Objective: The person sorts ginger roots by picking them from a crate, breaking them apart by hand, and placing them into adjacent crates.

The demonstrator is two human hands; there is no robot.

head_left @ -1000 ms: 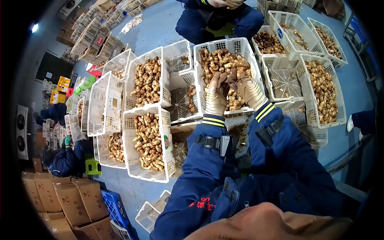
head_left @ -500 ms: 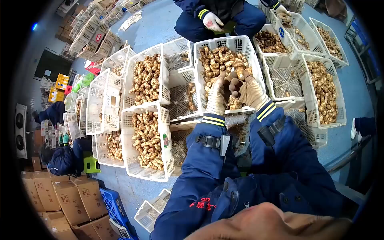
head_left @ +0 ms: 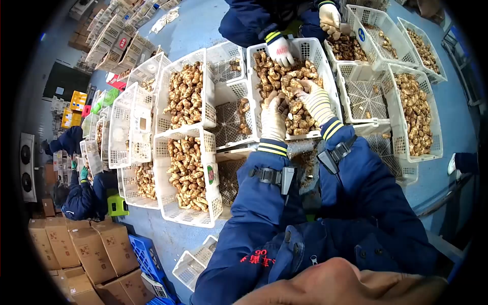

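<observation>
Brown-and-cream, knobbly mushroom-like pieces (head_left: 277,79) inside the white slotted plastic crate (head_left: 330,91) seem light, firm, bruisable, best held mid-body; white-gloved left hand (head_left: 273,118) and right hand (head_left: 316,101) curl over it, grips impossible to tell.

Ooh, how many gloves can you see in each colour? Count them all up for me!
Whitish gloves, on the wearer's left hand, right hand and two hands opposite: 4
Green gloves, small and far off at the left: 2
Total in view: 6
</observation>
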